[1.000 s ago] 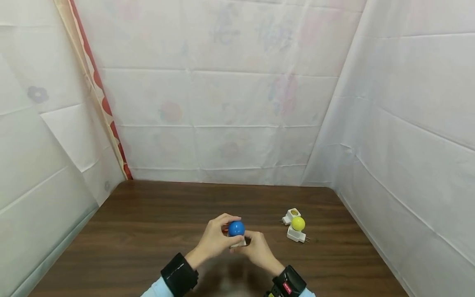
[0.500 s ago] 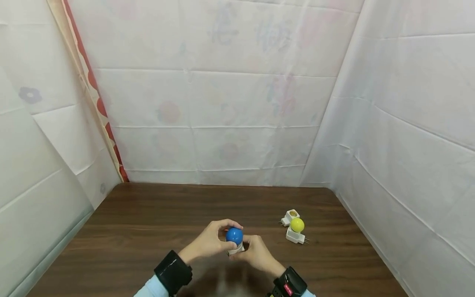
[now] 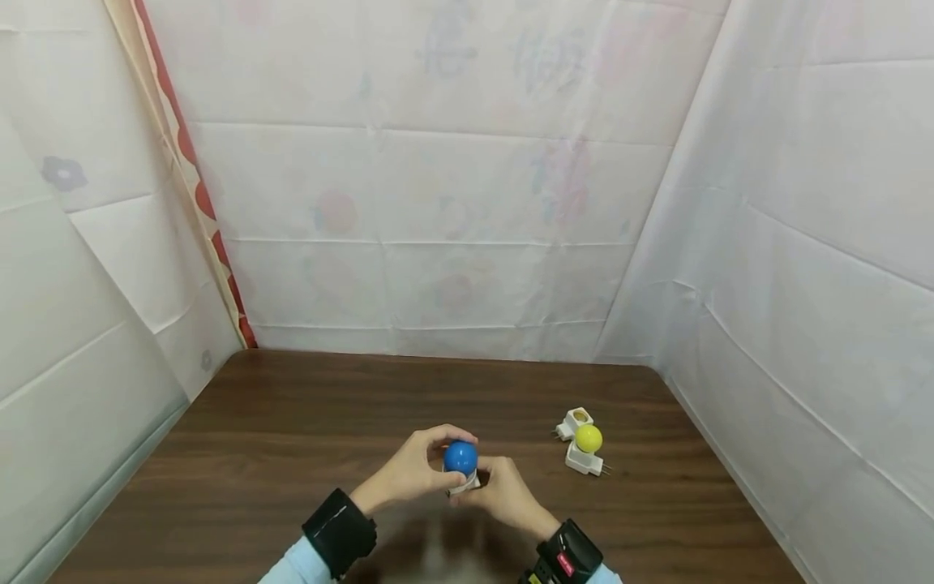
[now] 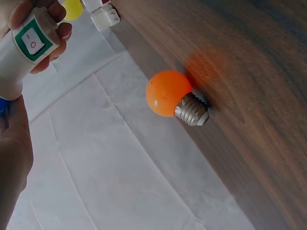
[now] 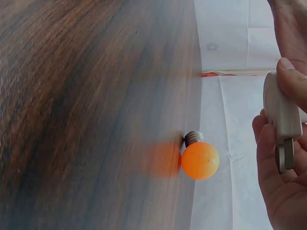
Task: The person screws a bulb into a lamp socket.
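Note:
Both hands meet at the front middle of the table. My left hand pinches a round blue light bulb, thumb on the near side and fingers curled over the far side. Below it, my right hand grips a white plug-in lamp socket, whose rocker switch has a green frame. The bulb sits at the socket's mouth, its base hidden. Metal prongs stick out of the socket beside the right fingers. An orange bulb with a bare screw base lies on the table, mostly hidden behind the left hand in the head view.
To the right on the brown wooden table lies a white socket holding a yellow bulb. Touching or close behind it is another white socket with an open mouth. White curtains enclose the table's back and sides.
The blue bulb and both hands have come slightly nearer the person and a little left since one second ago. Over the last half second they hold nearly the same place.

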`<action>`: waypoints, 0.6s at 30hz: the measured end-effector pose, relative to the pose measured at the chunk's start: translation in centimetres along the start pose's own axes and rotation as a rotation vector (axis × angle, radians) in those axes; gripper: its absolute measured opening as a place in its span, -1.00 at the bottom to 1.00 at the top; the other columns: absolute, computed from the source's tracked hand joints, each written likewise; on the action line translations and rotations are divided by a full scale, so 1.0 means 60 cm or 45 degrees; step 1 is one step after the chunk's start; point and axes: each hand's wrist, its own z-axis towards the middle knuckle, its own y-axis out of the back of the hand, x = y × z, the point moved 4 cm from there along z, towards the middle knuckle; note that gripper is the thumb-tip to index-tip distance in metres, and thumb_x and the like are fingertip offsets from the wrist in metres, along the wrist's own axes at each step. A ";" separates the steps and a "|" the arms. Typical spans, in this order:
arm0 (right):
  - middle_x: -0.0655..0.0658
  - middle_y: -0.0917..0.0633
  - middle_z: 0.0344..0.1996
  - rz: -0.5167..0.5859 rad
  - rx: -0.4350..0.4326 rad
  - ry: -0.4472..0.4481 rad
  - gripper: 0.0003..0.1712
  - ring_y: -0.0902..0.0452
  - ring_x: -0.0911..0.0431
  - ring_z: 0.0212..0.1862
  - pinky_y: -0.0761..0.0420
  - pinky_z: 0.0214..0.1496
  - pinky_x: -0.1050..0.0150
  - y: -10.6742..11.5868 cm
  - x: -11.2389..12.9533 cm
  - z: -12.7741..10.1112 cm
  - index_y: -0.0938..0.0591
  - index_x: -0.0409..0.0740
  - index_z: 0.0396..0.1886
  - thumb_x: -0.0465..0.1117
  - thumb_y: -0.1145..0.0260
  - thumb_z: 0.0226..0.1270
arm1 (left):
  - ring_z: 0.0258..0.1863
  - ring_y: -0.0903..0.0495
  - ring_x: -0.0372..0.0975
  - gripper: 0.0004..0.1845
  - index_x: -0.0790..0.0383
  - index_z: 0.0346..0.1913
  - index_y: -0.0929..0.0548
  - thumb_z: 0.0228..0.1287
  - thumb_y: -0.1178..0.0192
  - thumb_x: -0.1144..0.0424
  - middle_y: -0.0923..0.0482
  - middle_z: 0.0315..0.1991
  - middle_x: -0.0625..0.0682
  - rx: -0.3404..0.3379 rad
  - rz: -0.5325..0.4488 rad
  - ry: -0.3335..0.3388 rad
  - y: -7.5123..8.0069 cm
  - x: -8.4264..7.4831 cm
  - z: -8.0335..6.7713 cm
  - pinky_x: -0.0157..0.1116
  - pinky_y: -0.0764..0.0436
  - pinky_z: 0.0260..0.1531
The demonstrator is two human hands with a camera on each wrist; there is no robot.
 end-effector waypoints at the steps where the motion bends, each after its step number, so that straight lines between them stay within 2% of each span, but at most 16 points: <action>1: 0.03 -0.71 -0.31 -0.004 -0.013 -0.006 -0.68 -0.54 0.34 -0.33 -0.57 -0.29 0.42 0.000 0.001 0.000 -0.67 -0.04 -0.20 -0.08 -0.44 0.00 | -0.01 -0.52 -0.10 -0.51 0.14 0.12 -0.48 0.08 -0.32 0.25 -0.46 0.12 0.10 -0.013 0.012 -0.015 -0.001 -0.001 0.000 -0.26 -0.59 -0.05; 4: 0.01 -0.72 -0.33 -0.019 -0.047 -0.018 -0.72 -0.53 0.36 -0.35 -0.56 -0.31 0.43 0.001 0.007 -0.001 -0.68 -0.06 -0.24 -0.13 -0.45 0.00 | -0.02 -0.53 -0.13 -0.47 0.09 0.10 -0.49 0.01 -0.37 0.23 -0.47 0.09 0.11 -0.076 0.098 -0.065 -0.004 -0.002 0.001 -0.32 -0.58 -0.05; 10: -0.10 -0.72 -0.32 -0.033 -0.083 0.000 -0.72 -0.55 0.38 -0.33 -0.58 -0.31 0.43 0.008 0.047 -0.009 -0.67 -0.21 -0.25 -0.22 -0.45 0.00 | -0.10 -0.55 -0.21 -0.42 0.08 0.09 -0.49 -0.07 -0.42 0.18 -0.48 0.03 -0.02 -0.242 0.372 -0.148 -0.015 -0.011 0.000 -0.35 -0.60 -0.19; 14: -0.09 -0.72 -0.33 -0.043 -0.104 -0.018 -0.72 -0.55 0.38 -0.34 -0.58 -0.30 0.44 0.013 0.061 -0.011 -0.67 -0.20 -0.26 -0.22 -0.45 -0.01 | -0.16 -0.56 -0.23 -0.44 0.10 0.06 -0.52 -0.10 -0.44 0.20 -0.49 -0.01 -0.06 -0.336 0.414 -0.160 -0.017 -0.016 0.000 -0.36 -0.61 -0.26; 18: -0.08 -0.72 -0.35 -0.052 -0.130 -0.029 -0.75 -0.52 0.38 -0.37 -0.57 -0.33 0.42 0.016 0.063 -0.012 -0.68 -0.18 -0.28 -0.25 -0.45 -0.02 | -0.18 -0.58 -0.24 -0.49 0.09 0.00 -0.56 -0.11 -0.44 0.19 -0.51 -0.06 -0.07 -0.398 0.435 -0.154 -0.017 -0.019 0.001 -0.34 -0.63 -0.26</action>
